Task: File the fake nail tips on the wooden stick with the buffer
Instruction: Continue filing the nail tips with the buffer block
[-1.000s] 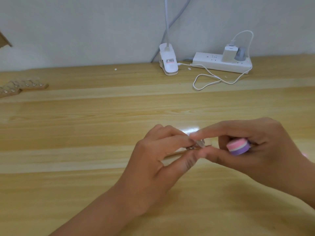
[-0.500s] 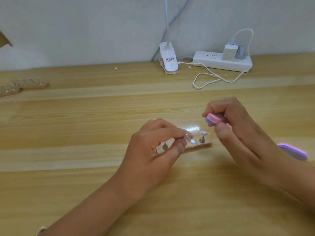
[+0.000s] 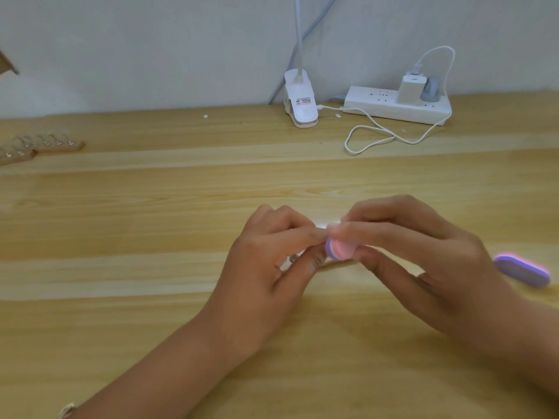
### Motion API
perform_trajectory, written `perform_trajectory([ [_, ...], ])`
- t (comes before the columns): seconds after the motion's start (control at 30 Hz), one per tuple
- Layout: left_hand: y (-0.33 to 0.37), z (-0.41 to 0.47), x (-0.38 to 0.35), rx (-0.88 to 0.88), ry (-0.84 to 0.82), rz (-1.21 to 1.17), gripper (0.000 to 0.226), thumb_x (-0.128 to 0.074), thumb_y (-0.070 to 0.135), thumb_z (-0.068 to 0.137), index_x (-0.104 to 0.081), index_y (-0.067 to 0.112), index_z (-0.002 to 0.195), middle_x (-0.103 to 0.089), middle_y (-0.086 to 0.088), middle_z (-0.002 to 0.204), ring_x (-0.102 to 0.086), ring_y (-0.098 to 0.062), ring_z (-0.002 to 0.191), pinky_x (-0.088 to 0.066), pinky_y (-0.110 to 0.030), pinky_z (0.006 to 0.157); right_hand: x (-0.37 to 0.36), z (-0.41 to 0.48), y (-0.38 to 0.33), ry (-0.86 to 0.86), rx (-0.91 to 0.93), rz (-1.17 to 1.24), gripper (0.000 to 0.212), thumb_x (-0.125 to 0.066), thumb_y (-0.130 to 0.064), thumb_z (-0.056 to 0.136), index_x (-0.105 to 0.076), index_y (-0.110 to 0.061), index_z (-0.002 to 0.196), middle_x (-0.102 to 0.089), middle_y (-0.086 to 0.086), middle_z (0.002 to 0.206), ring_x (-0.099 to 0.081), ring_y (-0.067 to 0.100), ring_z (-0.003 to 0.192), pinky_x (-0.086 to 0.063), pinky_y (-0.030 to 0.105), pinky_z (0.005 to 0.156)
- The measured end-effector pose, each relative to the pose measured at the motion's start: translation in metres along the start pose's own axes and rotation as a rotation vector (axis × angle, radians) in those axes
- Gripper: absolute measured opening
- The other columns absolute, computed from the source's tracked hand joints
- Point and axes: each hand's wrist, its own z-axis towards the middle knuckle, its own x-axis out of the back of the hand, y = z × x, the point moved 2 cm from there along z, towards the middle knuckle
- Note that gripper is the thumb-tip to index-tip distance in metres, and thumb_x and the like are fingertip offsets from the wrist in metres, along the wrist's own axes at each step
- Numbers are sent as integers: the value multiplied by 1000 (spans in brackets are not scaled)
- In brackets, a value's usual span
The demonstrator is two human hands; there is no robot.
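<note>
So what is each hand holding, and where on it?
Right hand pinches the buffer near one end, forefinger above, thumb below; left hand pinches the wooden stick, its grip hidden.

Two hands show, the left hand (image 3: pixel 266 267) and the right hand (image 3: pixel 423 255). There are two pink-and-purple buffers (image 3: pixel 340 248) (image 3: pixel 521 270), three wooden sticks (image 3: pixel 59 145) (image 3: pixel 16 155) (image 3: pixel 289 263), the nearest mostly hidden, one power strip (image 3: pixel 393 108) carrying two plugs (image 3: pixel 410 89) (image 3: pixel 431 89), one clip lamp (image 3: pixel 301 101) and one white cable (image 3: pixel 372 137).

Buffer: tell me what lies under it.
Under the buffer, only a strip of the wooden stick peeks out. The nail tips there are hidden by it.
</note>
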Motion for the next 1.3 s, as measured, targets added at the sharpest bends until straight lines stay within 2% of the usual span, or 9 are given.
perform_trajectory([
  [0.13, -2, 0, 0, 6, -11, 25, 15, -64, 21, 91, -76, 27, 96, -62, 9, 86, -50, -18, 85, -37, -20, 75, -1, -1, 4, 20, -26, 22, 26, -63, -3, 95, -69, -9, 120, -65, 7, 109, -64, 18, 101, -51, 29, 87],
  [0.23, -3, 0, 0, -2, -28, 31, 16, -66, 18, 89, -76, 27, 97, -62, 10, 86, -50, -18, 85, -36, -19, 75, -6, -2, 0, -1, 38, 19, 29, -60, 1, 96, -67, -8, 123, -64, 6, 113, -64, 18, 100, -49, 24, 89],
  [0.4, -2, 1, -2, 24, -27, 12, 15, -65, 23, 90, -77, 27, 97, -62, 9, 85, -51, -20, 85, -39, -22, 75, -1, 1, 10, -2, 10, 12, 32, -61, 8, 92, -68, -4, 120, -66, 10, 110, -68, 24, 98, -53, 34, 83],
  [0.53, -2, 0, -2, 14, -43, 19, 16, -65, 21, 89, -77, 28, 97, -62, 9, 85, -50, -19, 85, -37, -20, 75, -2, -2, 5, -33, 66, 27, 27, -56, 2, 98, -67, -4, 122, -64, 9, 114, -66, 23, 100, -52, 28, 87],
  [0.63, -1, 0, -3, 38, -19, 14, 14, -64, 25, 89, -77, 27, 94, -60, 11, 83, -50, -16, 84, -36, -17, 75, 2, 0, 12, -3, -5, 19, 32, -61, 5, 92, -67, -6, 121, -67, 11, 110, -67, 20, 99, -54, 32, 85],
  [0.9, -2, 1, 0, 90, 15, -15, 14, -66, 25, 86, -79, 25, 92, -63, 12, 82, -52, -14, 85, -35, -14, 75, -5, -4, 6, 113, -92, -12, 30, -64, 1, 90, -69, -2, 119, -64, 11, 112, -65, 16, 98, -51, 25, 89],
  [1.03, 0, 1, 1, 107, 25, -51, 15, -67, 27, 85, -79, 26, 93, -64, 12, 81, -55, -13, 86, -38, -16, 76, -10, -5, 1, 123, -115, 34, 30, -60, -9, 93, -68, -5, 121, -65, 11, 112, -65, 14, 99, -52, 26, 83],
  [1.17, 1, 1, 0, 103, 34, -63, 16, -66, 29, 85, -79, 26, 92, -64, 12, 80, -54, -14, 84, -39, -17, 75, -11, -4, -2, 136, -162, 105, 29, -65, -17, 94, -66, -10, 122, -66, 8, 112, -64, 8, 105, -48, 18, 89],
  [1.3, 2, 1, -1, 102, 38, -71, 15, -66, 29, 84, -79, 27, 91, -64, 11, 80, -55, -15, 84, -39, -16, 75, -11, -3, -2, 168, -210, 104, 28, -69, -19, 91, -69, -13, 118, -68, 4, 109, -66, 9, 103, -48, 17, 90],
])
